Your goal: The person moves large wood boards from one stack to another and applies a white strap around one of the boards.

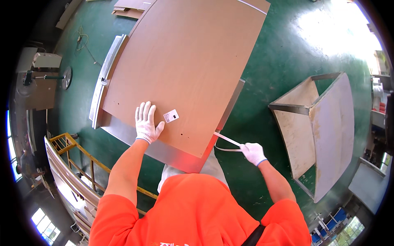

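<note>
A large brown panel (180, 65) lies in front of me on top of a metal-sided piece (172, 155) whose shiny edge shows along the near side. My left hand (147, 123), in a white glove, rests flat on the panel near its front left part, fingers stretched out. Just right of it is a small white label (171, 116). Off the panel's right edge, my gloved right hand (253, 153) is closed around a white strap (228, 139). The strap runs from the near right side of the stack to that hand, with a loop hanging below.
A metal strip (107, 80) lines the panel's left side. On the green floor to the right stands a worn box-like frame (314, 135). At the lower left, a yellow metal rack (92, 164) stands beside long boards (67, 184). A pedestal fan (66, 78) is farther left.
</note>
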The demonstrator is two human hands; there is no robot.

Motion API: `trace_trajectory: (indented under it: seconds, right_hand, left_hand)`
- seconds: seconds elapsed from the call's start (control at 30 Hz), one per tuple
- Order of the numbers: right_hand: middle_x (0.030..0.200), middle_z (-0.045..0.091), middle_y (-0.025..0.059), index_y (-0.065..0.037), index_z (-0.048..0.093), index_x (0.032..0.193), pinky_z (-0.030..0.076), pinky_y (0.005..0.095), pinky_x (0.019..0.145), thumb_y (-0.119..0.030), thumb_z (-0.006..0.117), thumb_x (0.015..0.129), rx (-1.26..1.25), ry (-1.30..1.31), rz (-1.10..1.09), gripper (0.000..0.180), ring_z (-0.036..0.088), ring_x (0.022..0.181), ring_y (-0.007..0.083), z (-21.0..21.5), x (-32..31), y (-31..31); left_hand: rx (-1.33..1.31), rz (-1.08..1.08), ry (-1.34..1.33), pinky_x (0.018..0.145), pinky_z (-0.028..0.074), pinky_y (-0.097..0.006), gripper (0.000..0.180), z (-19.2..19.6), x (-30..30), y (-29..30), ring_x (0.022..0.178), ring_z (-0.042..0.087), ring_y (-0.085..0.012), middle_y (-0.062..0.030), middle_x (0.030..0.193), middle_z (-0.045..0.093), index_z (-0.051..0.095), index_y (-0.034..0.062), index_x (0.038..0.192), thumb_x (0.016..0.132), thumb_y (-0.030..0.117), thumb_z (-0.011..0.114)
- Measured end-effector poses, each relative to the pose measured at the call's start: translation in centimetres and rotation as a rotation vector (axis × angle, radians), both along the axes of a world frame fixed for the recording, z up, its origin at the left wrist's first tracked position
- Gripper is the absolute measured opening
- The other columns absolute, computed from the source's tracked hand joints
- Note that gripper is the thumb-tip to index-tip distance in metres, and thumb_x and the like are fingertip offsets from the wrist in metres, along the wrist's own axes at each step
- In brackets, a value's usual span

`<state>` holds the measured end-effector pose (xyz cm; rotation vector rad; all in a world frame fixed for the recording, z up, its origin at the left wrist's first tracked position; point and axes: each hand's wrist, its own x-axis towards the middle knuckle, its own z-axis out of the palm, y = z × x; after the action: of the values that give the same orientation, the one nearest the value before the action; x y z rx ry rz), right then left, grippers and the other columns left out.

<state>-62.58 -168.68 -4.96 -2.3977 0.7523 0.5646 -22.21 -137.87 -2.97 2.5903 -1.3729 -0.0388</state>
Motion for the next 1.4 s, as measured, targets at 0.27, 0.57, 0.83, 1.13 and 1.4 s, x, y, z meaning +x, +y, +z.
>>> trace_trajectory:
  seconds: [0.27,0.57,0.83,1.13,1.4]
  right_hand:
    - [0.089,0.072,0.0229,-0.007,0.073,0.084,0.053,0.0542,0.083,-0.047,0.043,0.100,-0.235,0.582,-0.138,0.053,0.069,0.089,0.0440,7.3,-15.8,-7.7]
    - [0.081,0.071,0.0197,-0.003,0.072,0.072,0.055,0.0460,0.076,-0.048,0.057,0.091,-0.223,0.226,0.276,0.051,0.070,0.081,0.0378,26.1,3.3,-2.3]
    - [0.081,0.073,0.0188,-0.006,0.076,0.086,0.057,0.0484,0.069,-0.029,0.057,0.091,-0.245,0.029,0.377,0.030,0.072,0.078,0.0373,16.0,32.1,10.2]
    - [0.111,0.064,0.0100,-0.008,0.066,0.101,0.055,0.0388,0.070,-0.022,0.060,0.088,-0.620,-0.214,0.457,0.020,0.067,0.087,0.0244,3.9,40.1,22.0]
    - [0.139,0.058,0.0102,-0.008,0.063,0.128,0.052,0.0385,0.081,-0.021,0.058,0.086,-0.557,-0.681,0.444,0.044,0.060,0.104,0.0244,1.3,37.6,23.1]
  left_hand:
    - [-0.064,0.005,0.022,0.122,0.021,-0.058,0.074,0.7,-0.3,-0.1,0.146,0.031,-0.0425,-0.0204,0.154,0.040,0.048,0.0041,0.141,0.078,0.035,0.071]
    - [-0.127,0.026,0.056,0.122,0.021,-0.057,0.071,0.8,0.0,0.4,0.146,0.033,-0.0409,-0.0193,0.151,0.043,0.051,0.0036,0.139,0.080,0.037,0.072]
    - [-0.316,-0.004,0.195,0.121,0.024,-0.057,0.064,0.4,1.5,1.8,0.143,0.038,-0.0413,-0.0194,0.146,0.049,0.054,0.0035,0.134,0.083,0.038,0.071]
    - [-0.728,0.188,0.912,0.106,0.046,-0.034,0.049,-1.1,4.4,4.7,0.119,0.061,-0.0238,-0.0157,0.132,0.062,0.049,-0.0012,0.140,0.092,-0.009,0.051]
    - [-0.719,0.151,0.893,0.094,0.054,-0.035,0.040,-1.8,7.0,5.8,0.108,0.069,-0.0265,-0.0167,0.127,0.064,0.056,0.0017,0.132,0.093,-0.004,0.057]
